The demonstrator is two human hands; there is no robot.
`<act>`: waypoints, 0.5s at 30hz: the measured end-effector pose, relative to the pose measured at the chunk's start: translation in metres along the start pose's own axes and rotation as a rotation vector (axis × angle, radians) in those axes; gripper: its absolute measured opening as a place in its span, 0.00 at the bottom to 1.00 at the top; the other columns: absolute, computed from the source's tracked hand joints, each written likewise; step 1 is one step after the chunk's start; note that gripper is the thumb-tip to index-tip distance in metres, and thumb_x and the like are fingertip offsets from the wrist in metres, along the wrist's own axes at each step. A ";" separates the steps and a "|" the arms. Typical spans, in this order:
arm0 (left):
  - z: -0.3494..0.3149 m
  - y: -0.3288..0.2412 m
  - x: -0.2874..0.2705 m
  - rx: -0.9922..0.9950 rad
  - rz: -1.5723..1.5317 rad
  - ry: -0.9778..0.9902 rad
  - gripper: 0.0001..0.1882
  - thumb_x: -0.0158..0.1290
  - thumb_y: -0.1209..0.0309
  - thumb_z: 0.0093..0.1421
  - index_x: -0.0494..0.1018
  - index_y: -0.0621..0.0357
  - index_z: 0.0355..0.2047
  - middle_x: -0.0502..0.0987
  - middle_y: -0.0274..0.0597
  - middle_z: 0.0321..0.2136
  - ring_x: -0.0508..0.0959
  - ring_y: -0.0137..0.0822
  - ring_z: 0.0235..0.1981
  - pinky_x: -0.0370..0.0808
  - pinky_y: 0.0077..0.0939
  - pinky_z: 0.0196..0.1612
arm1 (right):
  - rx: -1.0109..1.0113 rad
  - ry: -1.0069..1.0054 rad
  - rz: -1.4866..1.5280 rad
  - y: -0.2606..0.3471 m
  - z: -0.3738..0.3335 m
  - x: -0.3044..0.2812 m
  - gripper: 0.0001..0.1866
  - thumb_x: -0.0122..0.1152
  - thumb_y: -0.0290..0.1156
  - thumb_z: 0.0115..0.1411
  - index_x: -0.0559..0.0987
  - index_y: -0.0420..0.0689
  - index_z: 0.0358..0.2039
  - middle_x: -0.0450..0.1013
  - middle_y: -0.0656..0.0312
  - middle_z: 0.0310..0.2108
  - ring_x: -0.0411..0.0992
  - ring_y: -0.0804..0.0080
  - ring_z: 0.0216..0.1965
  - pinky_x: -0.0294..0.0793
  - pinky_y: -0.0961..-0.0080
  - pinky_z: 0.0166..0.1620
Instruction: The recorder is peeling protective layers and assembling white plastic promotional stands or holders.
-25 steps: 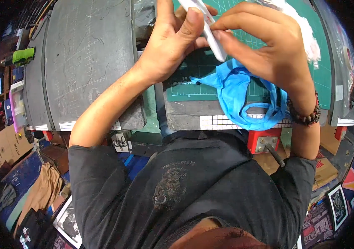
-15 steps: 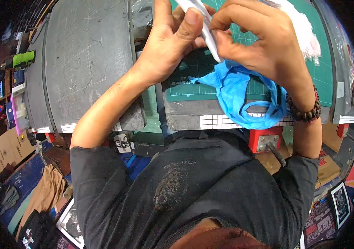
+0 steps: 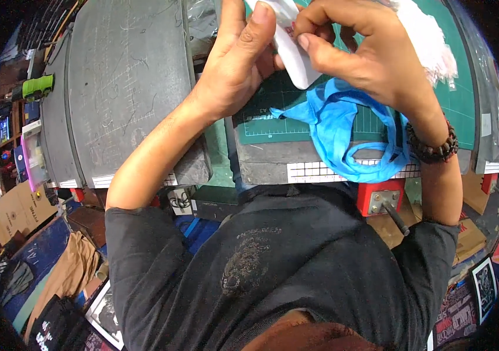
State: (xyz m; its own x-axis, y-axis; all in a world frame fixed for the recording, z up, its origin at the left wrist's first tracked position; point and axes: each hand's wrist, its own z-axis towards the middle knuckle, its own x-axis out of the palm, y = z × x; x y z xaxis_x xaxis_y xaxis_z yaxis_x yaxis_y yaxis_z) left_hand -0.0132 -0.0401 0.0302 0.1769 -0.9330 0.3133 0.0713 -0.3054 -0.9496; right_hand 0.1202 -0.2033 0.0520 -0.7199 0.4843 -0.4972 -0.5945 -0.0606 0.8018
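Near the top edge, my left hand [image 3: 240, 64] is closed around a flat, white, soft-edged piece [image 3: 293, 55], its thumb raised along the near side. What this piece is I cannot make out; a small red mark shows on its face. My right hand [image 3: 360, 50], with a beaded bracelet at the wrist, has thumb and fingers pinched together against that face. Anything between those fingertips is hidden. Below both hands a crumpled blue cloth strip [image 3: 337, 126] lies looped over the front edge of the green cutting mat [image 3: 273, 131].
A pile of white labels or cut pieces [image 3: 428, 41] rests on the mat at right. Left of a gap stands a grey board [image 3: 126, 88] with loose threads. A red clamp block with a metal rod [image 3: 381, 202] juts from the table's front.
The white piece has turned so that more of its face shows. My right thumb has lifted slightly along it. The view has shifted a little; the blue cloth stays put on the mat.
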 end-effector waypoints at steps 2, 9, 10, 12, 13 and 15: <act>0.004 0.005 -0.005 0.077 -0.006 0.071 0.43 0.47 0.45 0.77 0.41 0.51 0.79 0.62 0.54 0.70 0.70 0.47 0.68 0.70 0.47 0.69 | 0.022 0.000 -0.028 0.005 -0.002 0.000 0.08 0.72 0.27 0.61 0.85 0.36 0.37 0.80 0.61 0.28 0.76 0.77 0.30 0.76 0.77 0.36; 0.006 0.016 -0.016 0.083 -0.038 0.064 0.43 0.47 0.44 0.77 0.42 0.53 0.79 0.62 0.53 0.70 0.70 0.46 0.67 0.69 0.44 0.69 | 0.129 0.045 0.054 0.013 0.002 0.000 0.06 0.71 0.26 0.62 0.84 0.36 0.36 0.74 0.70 0.26 0.68 0.84 0.30 0.70 0.81 0.35; 0.006 0.015 -0.016 0.074 -0.049 0.064 0.43 0.46 0.44 0.77 0.42 0.53 0.79 0.62 0.53 0.70 0.71 0.46 0.67 0.69 0.44 0.69 | 0.137 0.041 0.041 0.014 0.001 0.000 0.06 0.71 0.26 0.62 0.84 0.36 0.36 0.74 0.70 0.26 0.68 0.84 0.30 0.70 0.81 0.35; 0.006 0.014 -0.017 0.098 -0.062 0.119 0.43 0.46 0.45 0.77 0.42 0.53 0.79 0.62 0.53 0.70 0.71 0.45 0.66 0.69 0.44 0.69 | 0.140 0.028 0.039 0.015 0.000 0.001 0.06 0.70 0.26 0.62 0.84 0.36 0.36 0.73 0.71 0.26 0.67 0.85 0.30 0.69 0.82 0.34; 0.006 0.013 -0.017 0.132 -0.064 0.173 0.42 0.45 0.45 0.78 0.42 0.53 0.79 0.62 0.53 0.70 0.71 0.45 0.66 0.69 0.44 0.69 | 0.138 0.025 0.040 0.016 0.000 0.001 0.06 0.70 0.26 0.62 0.84 0.36 0.36 0.73 0.71 0.26 0.67 0.85 0.31 0.69 0.82 0.34; 0.006 0.012 -0.017 0.123 -0.076 0.175 0.41 0.44 0.45 0.78 0.43 0.54 0.79 0.63 0.53 0.69 0.72 0.45 0.66 0.69 0.44 0.69 | 0.140 0.029 0.032 0.016 -0.001 0.000 0.06 0.70 0.26 0.62 0.84 0.36 0.36 0.73 0.71 0.26 0.67 0.85 0.31 0.69 0.82 0.34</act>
State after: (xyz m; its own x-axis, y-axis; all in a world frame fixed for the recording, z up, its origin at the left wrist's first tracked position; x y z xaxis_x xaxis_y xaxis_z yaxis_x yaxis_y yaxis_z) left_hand -0.0093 -0.0265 0.0132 -0.0055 -0.9303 0.3668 0.1989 -0.3605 -0.9113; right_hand 0.1105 -0.2056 0.0645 -0.7487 0.4589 -0.4784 -0.5167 0.0482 0.8548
